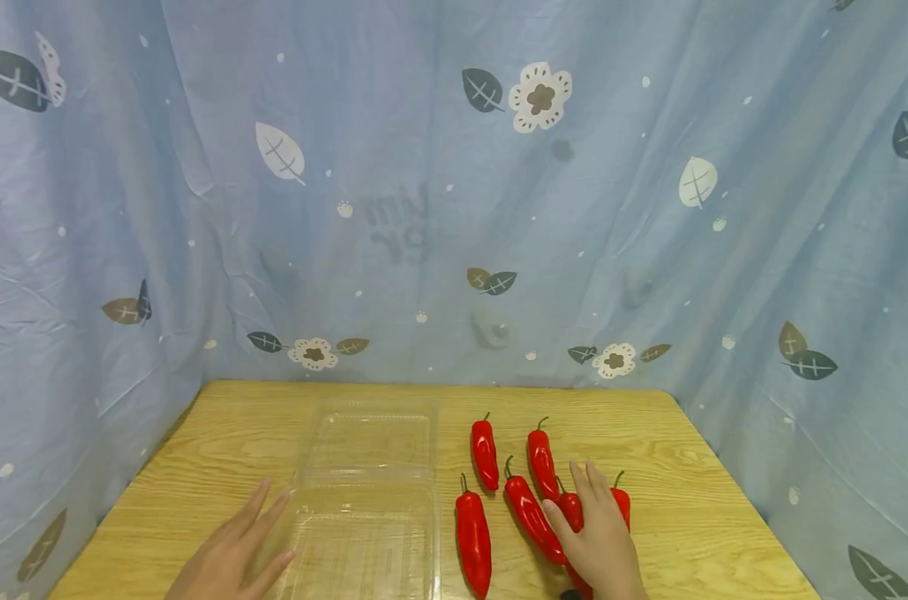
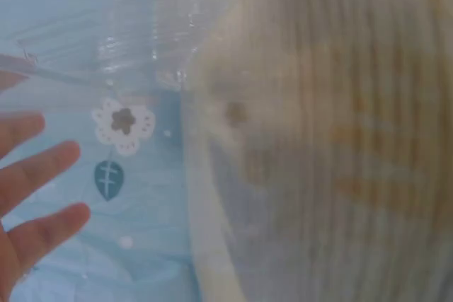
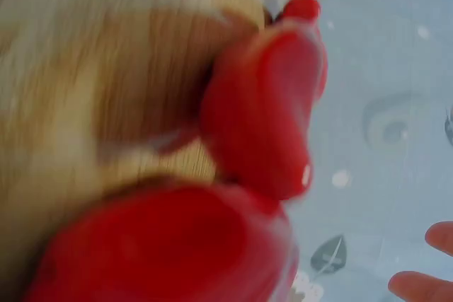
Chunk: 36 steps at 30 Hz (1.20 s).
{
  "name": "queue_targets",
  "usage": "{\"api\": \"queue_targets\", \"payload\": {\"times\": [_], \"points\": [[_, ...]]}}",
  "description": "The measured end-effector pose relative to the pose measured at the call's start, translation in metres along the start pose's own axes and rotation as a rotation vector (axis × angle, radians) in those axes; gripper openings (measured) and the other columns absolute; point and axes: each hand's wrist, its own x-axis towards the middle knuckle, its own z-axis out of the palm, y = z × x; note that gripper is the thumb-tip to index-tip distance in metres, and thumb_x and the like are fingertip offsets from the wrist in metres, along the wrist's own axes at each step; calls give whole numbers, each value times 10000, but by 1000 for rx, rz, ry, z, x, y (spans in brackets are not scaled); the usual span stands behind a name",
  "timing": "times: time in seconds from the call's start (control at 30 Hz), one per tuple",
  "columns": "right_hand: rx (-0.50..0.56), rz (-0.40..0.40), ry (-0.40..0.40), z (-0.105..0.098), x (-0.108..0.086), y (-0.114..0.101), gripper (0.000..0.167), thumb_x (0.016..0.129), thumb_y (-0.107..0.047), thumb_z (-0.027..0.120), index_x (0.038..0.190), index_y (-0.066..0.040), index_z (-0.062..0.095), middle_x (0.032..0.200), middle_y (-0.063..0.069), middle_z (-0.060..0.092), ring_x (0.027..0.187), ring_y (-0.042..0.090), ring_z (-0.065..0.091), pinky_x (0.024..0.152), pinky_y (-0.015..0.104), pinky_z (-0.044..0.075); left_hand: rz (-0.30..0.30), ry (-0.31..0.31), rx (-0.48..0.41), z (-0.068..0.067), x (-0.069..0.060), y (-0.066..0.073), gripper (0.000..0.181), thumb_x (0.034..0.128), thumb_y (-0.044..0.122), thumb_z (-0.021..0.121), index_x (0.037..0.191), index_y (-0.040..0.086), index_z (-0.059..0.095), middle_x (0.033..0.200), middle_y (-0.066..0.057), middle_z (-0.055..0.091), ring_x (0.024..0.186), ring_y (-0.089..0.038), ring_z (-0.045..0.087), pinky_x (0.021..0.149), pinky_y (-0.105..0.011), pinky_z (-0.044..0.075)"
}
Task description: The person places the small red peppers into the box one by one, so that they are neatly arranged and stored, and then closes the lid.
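A clear plastic clamshell box [image 1: 363, 482] lies opened flat on the table. My left hand [image 1: 228, 550] is at the box's left side, fingers spread and holding nothing; whether it touches the rim I cannot tell. Several shiny red chili peppers with dark stems lie right of the box, including a near one [image 1: 473, 542] and a far one [image 1: 484, 454]. Over the right-hand cluster is my right hand [image 1: 599, 537], fingers extended, partly hiding a pepper [image 1: 569, 507]. In the right wrist view, its fingertips [image 3: 425, 288] appear apart from the blurred peppers [image 3: 262, 111].
The wood-grain table [image 1: 236, 425] is enclosed at the back and both sides by a light blue curtain [image 1: 393, 250] with leaves and flowers. Another pepper [image 1: 532, 517] lies slanted just left of the right hand. A small dark object [image 1: 570, 594] shows at the bottom edge.
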Motion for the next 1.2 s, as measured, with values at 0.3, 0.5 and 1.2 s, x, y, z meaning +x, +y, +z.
{"api": "queue_targets", "payload": {"times": [0.3,0.5,1.2], "points": [[82,49,15,-12,-2,30,753,928,-465,558,1464,10,325,1500,306,250,1335,530,264,1011,715,270,-6,65,-78,4,-11,-5,581,772,295,780,1307,176,588,1322,-198,553,1021,-387,631,708,-557,541],[175,106,19,-21,-4,51,744,947,-462,530,1469,18,303,1500,305,250,1338,523,265,1008,692,307,-21,107,-160,12,-21,-11,504,734,189,814,1215,209,662,1314,-132,578,1191,-54,471,768,-419,570],[434,332,-128,-11,-4,89,793,921,-462,581,1519,-81,227,1508,312,212,1286,486,371,943,492,498,-1,143,-489,26,-30,-27,386,773,-42,728,1140,71,688,1343,37,561,1141,75,491,840,-65,430]]}}
